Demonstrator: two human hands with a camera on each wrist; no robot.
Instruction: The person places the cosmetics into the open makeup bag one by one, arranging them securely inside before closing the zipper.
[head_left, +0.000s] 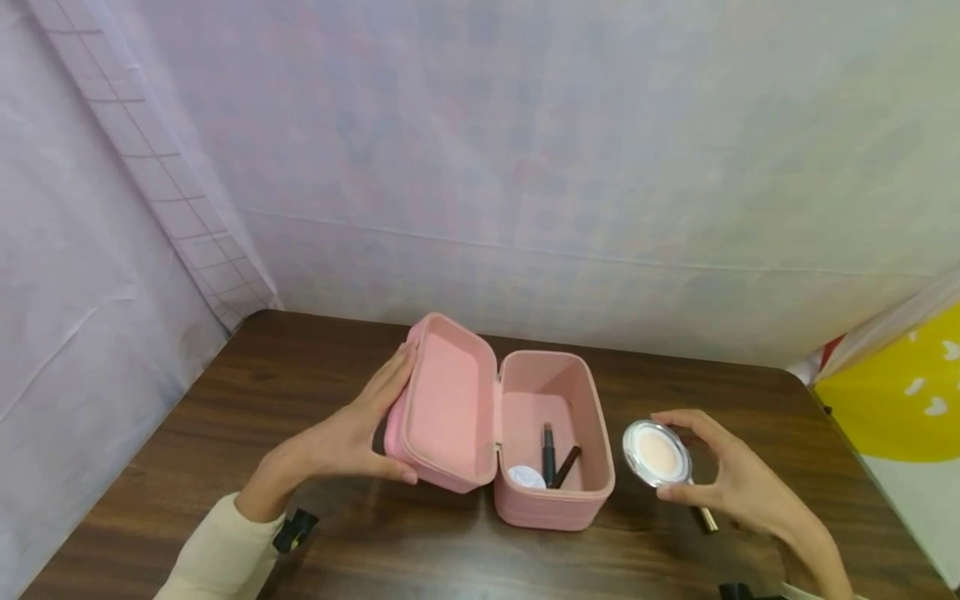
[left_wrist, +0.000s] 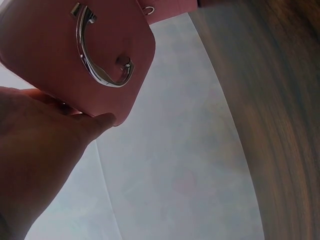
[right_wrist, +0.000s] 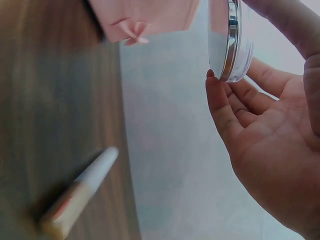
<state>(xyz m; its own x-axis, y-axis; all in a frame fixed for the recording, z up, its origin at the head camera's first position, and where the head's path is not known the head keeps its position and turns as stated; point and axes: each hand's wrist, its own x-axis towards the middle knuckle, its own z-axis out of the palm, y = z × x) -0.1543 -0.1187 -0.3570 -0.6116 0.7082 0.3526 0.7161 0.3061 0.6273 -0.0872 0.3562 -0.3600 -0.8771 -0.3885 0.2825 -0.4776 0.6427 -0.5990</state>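
A pink cosmetic case [head_left: 553, 510] stands on the table with its lid [head_left: 453, 396] swung out to the left. My left hand [head_left: 330, 437] grips the lid by its outer side, thumb along the near edge; a silver handle [left_wrist: 97, 70] shows on the lid top in the left wrist view. Inside the case are a dark pen-shaped tube [head_left: 549, 457], a thin brown stick [head_left: 568, 467] and a white round item [head_left: 527, 477]. Right of the case, my right hand [head_left: 738, 482] pinches a round clear-rimmed compact [head_left: 657, 453] by its edge, above the table.
A white tube with a gold end [right_wrist: 82, 192] lies on the table below my right hand, partly covered in the head view. White cloth [head_left: 525, 167] hangs behind the wooden table [head_left: 360, 550]. Yellow patterned fabric [head_left: 892, 400] is at far right.
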